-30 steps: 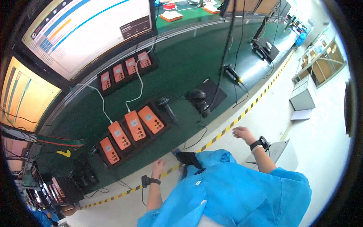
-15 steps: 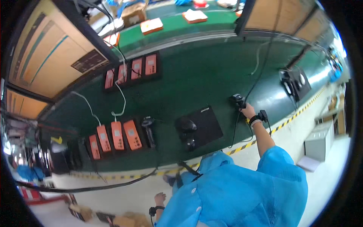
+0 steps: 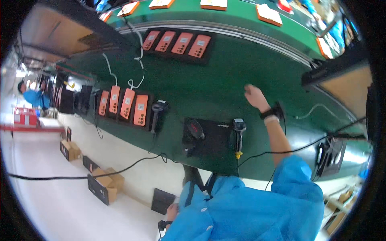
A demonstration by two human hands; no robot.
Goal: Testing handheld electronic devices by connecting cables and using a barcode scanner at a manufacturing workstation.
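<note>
My right hand [image 3: 255,97] is over the green bench, to the right of the far row of orange phones [image 3: 183,43]. No object shows in it, but its fingers are smeared by motion. Nearer me, a black handheld scanner [image 3: 239,126] with a yellow tie on its cable lies beside a black mouse mat [image 3: 213,142]. A dark mouse [image 3: 195,130] rests on that mat. Down by my body is my left hand [image 3: 173,211], its fingers partly hidden.
Several orange phones [image 3: 127,103] lie on a dark tray at left, two with white cables. Beside them is a second handheld scanner [image 3: 159,107]. Beyond the bench runs a green conveyor [image 3: 235,15] carrying orange-and-white items. A black cable [image 3: 261,153] crosses below my right forearm.
My right hand has let go of the scanner, which now lies beside the mouse mat, and has moved farther over the bench. The view has shifted too.
</note>
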